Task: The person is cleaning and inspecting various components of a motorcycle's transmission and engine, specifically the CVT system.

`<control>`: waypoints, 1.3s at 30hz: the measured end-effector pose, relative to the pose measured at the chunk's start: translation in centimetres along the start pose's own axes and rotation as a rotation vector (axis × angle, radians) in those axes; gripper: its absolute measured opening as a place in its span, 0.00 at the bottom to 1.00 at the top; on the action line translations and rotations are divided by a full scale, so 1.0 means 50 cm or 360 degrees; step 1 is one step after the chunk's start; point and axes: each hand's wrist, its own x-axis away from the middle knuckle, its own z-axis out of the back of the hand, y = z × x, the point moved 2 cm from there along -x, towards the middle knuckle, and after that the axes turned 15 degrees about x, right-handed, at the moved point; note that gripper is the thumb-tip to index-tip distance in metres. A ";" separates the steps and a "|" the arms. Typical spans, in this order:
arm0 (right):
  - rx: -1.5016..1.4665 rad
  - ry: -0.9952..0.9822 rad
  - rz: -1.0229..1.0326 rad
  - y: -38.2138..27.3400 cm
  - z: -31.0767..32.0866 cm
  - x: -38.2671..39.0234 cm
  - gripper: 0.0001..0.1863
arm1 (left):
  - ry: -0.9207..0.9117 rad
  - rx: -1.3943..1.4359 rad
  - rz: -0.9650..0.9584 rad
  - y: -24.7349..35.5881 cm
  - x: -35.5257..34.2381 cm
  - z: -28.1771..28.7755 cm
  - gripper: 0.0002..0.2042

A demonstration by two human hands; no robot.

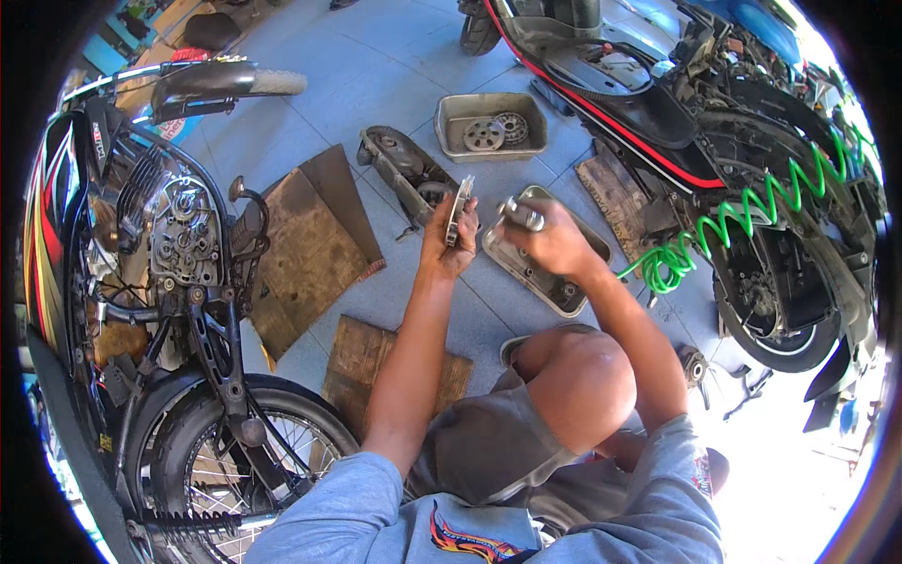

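Note:
My left hand (451, 240) grips a round metal disc part (459, 209), held up nearly edge-on so that its face is mostly hidden. To its right, my right hand (550, 242) is closed around a short silver metal tool (523, 216) with a rounded, cylindrical end; blur hides its exact kind. The tool and the disc are a small gap apart. Below my right hand lies a grey metal tray (569, 299) with small parts in it. Just beyond my left hand, a long engine cover (406, 174) rests on the tiles.
A second metal tray (449, 141) holds round clutch-like parts (485, 134). A partly stripped motorcycle (193, 235) stands at left, a scooter (752, 160) at right. A green coiled hose (742, 221) stretches from the right. Cardboard (305, 240) and a wooden board (362, 362) lie on the floor.

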 end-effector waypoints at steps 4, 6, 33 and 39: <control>0.0071 -0.0041 0.0006 0.022 0.015 0.019 0.25 | 0.0126 -0.0055 0.0032 -0.015 -0.037 0.029 0.21; 0.0187 0.0346 -0.0109 0.066 -0.001 0.013 0.24 | 0.0285 -0.0014 -0.0041 -0.019 -0.063 0.044 0.20; 0.0332 0.0061 -0.1129 0.408 -0.067 0.327 0.24 | 0.0084 -0.4459 -0.0629 -0.005 -0.452 0.321 0.28; 0.0445 0.0126 -0.1078 0.414 -0.085 0.314 0.25 | 0.0421 -0.4557 -0.0042 -0.008 -0.491 0.334 0.28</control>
